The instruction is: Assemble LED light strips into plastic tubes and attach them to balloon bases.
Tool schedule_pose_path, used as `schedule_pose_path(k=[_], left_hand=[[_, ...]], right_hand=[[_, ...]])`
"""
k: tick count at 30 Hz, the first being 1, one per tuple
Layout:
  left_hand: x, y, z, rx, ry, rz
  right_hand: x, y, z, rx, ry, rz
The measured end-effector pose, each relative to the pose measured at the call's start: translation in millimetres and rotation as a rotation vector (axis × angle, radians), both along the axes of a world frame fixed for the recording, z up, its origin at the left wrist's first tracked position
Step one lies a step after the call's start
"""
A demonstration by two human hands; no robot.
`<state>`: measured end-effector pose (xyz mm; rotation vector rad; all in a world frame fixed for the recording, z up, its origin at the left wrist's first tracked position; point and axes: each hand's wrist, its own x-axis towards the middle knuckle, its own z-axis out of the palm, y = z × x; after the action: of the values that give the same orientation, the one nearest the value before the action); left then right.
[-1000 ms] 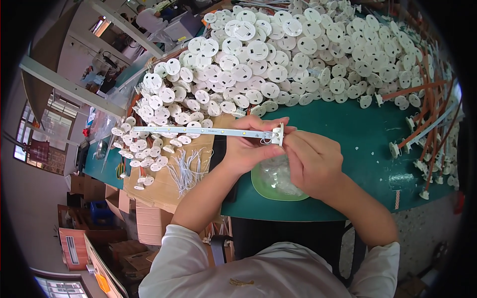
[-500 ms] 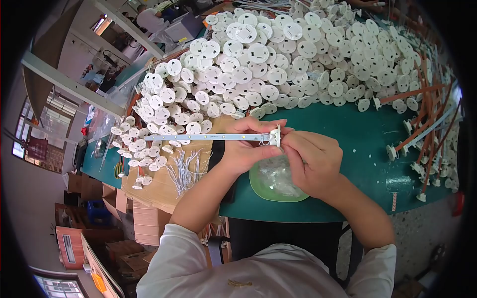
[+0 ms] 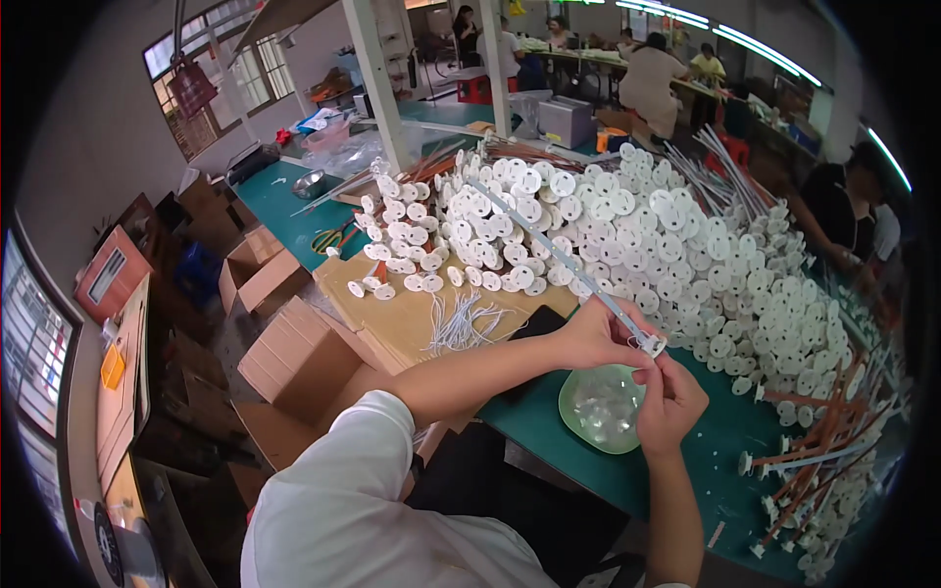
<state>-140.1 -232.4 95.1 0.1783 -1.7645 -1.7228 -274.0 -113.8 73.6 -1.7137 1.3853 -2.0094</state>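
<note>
My left hand [image 3: 600, 338] is closed around the lower end of a thin LED light strip [image 3: 549, 245], which slants up and away to the left over the heap. A round white end cap [image 3: 655, 345] sits at the strip's near end, with fine white wires beside it. The fingers of my right hand [image 3: 673, 402] are pinched together just under that cap; what lies between them is hidden. Below both hands stands a light green bowl [image 3: 568, 419] holding small clear plastic pieces [image 3: 606, 400].
A big heap of white round-capped strips [image 3: 627, 235] covers the green table's far side. White wires [image 3: 463, 321] lie on cardboard [image 3: 368, 306], near a flat black object [image 3: 529, 343]. Brown strips [image 3: 818, 421] jut out at right. An opened carton [image 3: 304, 353] stands left; a co-worker [image 3: 853, 211] sits far right.
The view has swung left and up, bringing in the room and other people. The strip now slants instead of lying level. Both hands stay together at its capped end.
</note>
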Motion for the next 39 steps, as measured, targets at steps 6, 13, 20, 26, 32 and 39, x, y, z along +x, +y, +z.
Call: schedule_pose_path(k=[6,13,20,26,32,39], left_hand=[[54.0,-21.3,58.7,-0.095,-0.144,0.358],[226.4,-180.1,125.4,-0.600,-1.184,1.118],[252.8,-255.6,114.8,-0.884,-1.572,1.238],[115.0,-149.7,107.5,-1.194,-0.557,1.334],[-13.6,-27.1,34.7,-1.219,0.171,0.625],[-27.5,-6.2,-11.5,-1.245,0.181,0.353]], right_hand=[[1.5,-2.3,5.5,-0.074,0.010,-0.074],[-13.5,0.8,8.0,0.037,0.251,-0.118],[-23.4,-11.9,1.6,0.116,0.292,-0.168],[-30.0,-11.2,11.3,0.102,0.467,-0.254],[-53.3,-3.9,10.7,0.091,0.549,-0.160],[-102.2,136.0,26.6,0.256,0.436,-0.800]])
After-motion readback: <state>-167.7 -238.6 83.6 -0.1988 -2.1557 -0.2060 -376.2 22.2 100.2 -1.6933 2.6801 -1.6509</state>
